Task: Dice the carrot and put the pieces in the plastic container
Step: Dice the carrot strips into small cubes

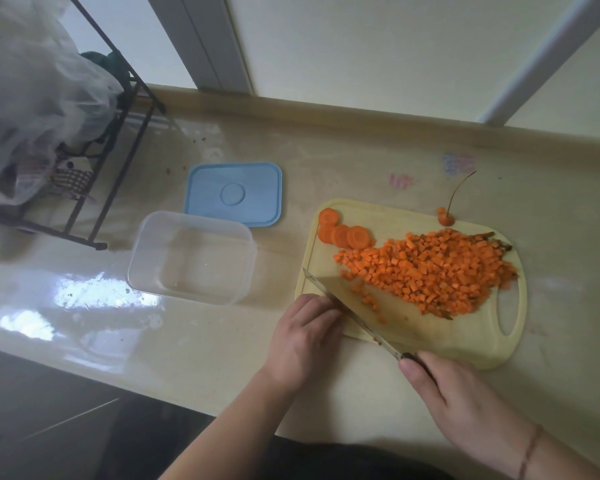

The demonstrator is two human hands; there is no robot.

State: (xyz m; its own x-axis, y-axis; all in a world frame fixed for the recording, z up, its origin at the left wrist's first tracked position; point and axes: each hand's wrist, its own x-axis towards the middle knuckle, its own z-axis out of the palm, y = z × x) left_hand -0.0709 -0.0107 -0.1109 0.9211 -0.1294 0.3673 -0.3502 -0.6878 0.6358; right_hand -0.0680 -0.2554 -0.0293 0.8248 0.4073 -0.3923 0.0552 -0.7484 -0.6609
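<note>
right hand [465, 396] grips the knife [347, 308]; left hand [303, 336], fingers curled, rests beside the blade on the cutting board [465, 348].

One head-worn camera looks steeply down and forward over the counter [222, 341], close above the cutting board [430, 348], its wide lens reaching the back wall [361, 46] and bending the edges.
</note>
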